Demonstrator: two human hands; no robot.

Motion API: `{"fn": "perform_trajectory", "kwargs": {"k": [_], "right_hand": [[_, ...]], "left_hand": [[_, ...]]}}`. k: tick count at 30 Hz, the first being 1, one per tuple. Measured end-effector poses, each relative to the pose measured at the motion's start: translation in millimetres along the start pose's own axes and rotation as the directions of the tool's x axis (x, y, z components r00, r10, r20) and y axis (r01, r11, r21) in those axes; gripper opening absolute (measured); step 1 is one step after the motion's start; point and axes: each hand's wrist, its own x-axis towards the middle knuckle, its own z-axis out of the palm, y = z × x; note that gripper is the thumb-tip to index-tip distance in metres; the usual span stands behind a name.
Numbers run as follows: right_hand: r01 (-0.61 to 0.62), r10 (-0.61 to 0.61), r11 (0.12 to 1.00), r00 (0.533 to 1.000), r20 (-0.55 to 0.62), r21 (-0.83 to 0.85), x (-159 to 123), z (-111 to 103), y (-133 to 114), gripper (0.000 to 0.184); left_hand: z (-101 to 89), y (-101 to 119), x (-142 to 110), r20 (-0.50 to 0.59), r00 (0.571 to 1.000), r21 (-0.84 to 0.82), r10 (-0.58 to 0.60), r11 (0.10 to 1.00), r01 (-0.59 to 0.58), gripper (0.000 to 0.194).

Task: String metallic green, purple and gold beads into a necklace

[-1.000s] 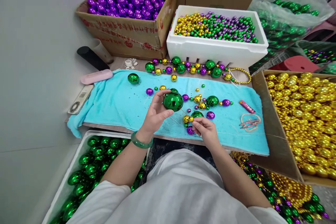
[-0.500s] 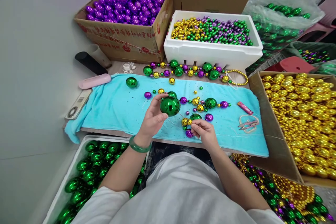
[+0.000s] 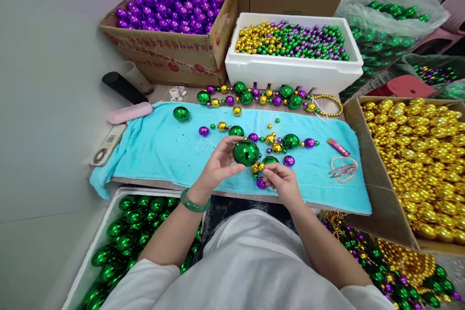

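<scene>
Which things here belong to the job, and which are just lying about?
In the job: large green bead, in left hand; gold beads, at right hand; white thread; probably snips.
Apparently lying about: black cylinder; pink oblong item; translucent cup.

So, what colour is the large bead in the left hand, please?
The large bead is glossy green, in the head view.

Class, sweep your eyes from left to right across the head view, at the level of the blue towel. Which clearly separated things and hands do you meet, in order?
Pink case, lone green bead, left hand, held large green bead, right hand, pink packet, boxed gold beads.
</scene>
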Motion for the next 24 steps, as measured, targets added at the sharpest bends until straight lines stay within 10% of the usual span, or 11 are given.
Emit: {"fn": "perform_trajectory", "kwargs": {"k": [3,5,10,13,19,24], "right_hand": [[-0.022,0.022,1.000,1.000,-0.013,0.021,1.4,0.8,-1.4,0.028],[-0.025,0.026,0.999,0.999,-0.038,0.038,2.2,-0.5,-1.2,0.028],[-0.015,0.022,0.997,0.997,-0.077,0.080,1.0,-2.9,2.1,0.030],[-0.030,0.034,0.997,0.997,-0.067,0.072,-1.6,-1.6,4.1,0.031],[-0.039,0.043,0.998,0.997,-0.072,0.056,-5.5,-2.0,5.8,0.030],[-0.066,0.067,0.997,0.996,-0.053,0.026,-5.4,-2.0,7.6,0.031]], "left_hand": [[-14.3,-7.3,6.8,0.088,0.989,0.180,-0.118,0.979,0.100,0.060],[-27.8,-16.6,14.9,-0.053,0.991,0.355,-0.121,0.926,0.132,0.045],[-44.0,-51.6,27.6,-0.188,0.981,0.812,-0.037,0.557,0.176,0.016],[-37.6,-67.2,27.3,-0.188,0.981,0.833,-0.036,0.524,0.179,0.016],[-35.7,-52.4,31.7,-0.497,0.858,0.181,-0.131,0.951,0.251,0.020],[-41.3,-12.6,28.5,-0.428,0.847,-0.429,-0.313,0.896,0.114,0.027]]}}
